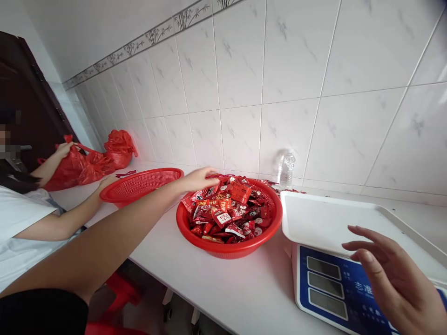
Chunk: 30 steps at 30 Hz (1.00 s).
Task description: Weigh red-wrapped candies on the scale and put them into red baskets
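My left hand (200,180) reaches over the far left rim of a red plastic basket (230,251). Its fingers are stretched out at the edge of the heap; their tips are partly lost among red wrappers. Small shiny red snack packets (223,216) fill this basket, and more lie behind it along the wall. Over a blue and white digital scale (326,288) hovers my right hand (391,274), open, with fingers apart and nothing in it. The scale's white tray (314,218) holds no packets.
A second red basket (143,186) stands to the left, with a co-worker's hand (106,181) at its rim. The co-worker's other hand (64,150) grips a red plastic bag (70,170). A clear bottle (287,168) stands by the tiled wall. Below is a red stool (122,293).
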Tool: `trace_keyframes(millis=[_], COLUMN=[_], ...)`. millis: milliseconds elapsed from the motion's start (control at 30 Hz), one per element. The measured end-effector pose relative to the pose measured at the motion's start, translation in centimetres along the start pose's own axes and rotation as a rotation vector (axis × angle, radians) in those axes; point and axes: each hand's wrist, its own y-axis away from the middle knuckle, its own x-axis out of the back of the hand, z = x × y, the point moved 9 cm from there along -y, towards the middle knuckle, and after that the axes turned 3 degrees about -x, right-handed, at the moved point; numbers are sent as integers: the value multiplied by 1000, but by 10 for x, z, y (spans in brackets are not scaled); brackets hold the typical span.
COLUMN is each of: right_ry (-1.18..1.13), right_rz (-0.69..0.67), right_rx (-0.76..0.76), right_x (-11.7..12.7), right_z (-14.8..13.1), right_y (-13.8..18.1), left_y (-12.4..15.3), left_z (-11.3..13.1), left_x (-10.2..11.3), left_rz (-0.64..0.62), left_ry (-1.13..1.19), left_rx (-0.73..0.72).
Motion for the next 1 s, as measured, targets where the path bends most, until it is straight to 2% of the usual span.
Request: trace_keyframes(millis=[67, 133, 167, 200, 333, 433, 500, 567, 700, 800, 867, 933, 1000], right_ry=[23, 22, 15, 7, -15, -42, -69, -102, -151, -164, -170, -176, -184], right_rz=[-1, -22, -33, -45, -47, -25, -21, -25, -39, -31, -26, -29, -37], right_rx=[74, 140, 164, 181, 202, 154, 107, 75, 40, 31, 24, 19, 18], right_x=[-1, -4, -6, -8, -8, -4, -3, -3, -3, -2, -2, -4, -5], right_z=[-4, -7, -9, -10, -12, -11, -9, -8, -5, -2, -1, 0, 0], right_y=[6, 11, 12, 13, 13, 9, 6, 4, 3, 2, 2, 1, 0], left_y=[10, 39, 53, 62, 63, 56, 45, 30, 12, 11, 15, 20, 24], left_z=[10, 17, 17, 15, 12, 14, 20, 31, 69, 102, 119, 125, 119], left_x=[-48, -99, -118, -132, -159, -165, -160, -150, -141, -153, -168, -183, -192], left_rz=[-343, -731, -864, -926, -887, -941, -919, -844, -703, -627, -628, -684, -764], left_ry=[-60, -193, -281, -372, -633, -635, -565, -452, -119, 111, 223, 279, 234], left_rx=[-55, -149, -190, -219, -235, -258, -249, -223, -135, -120, -144, -165, -178])
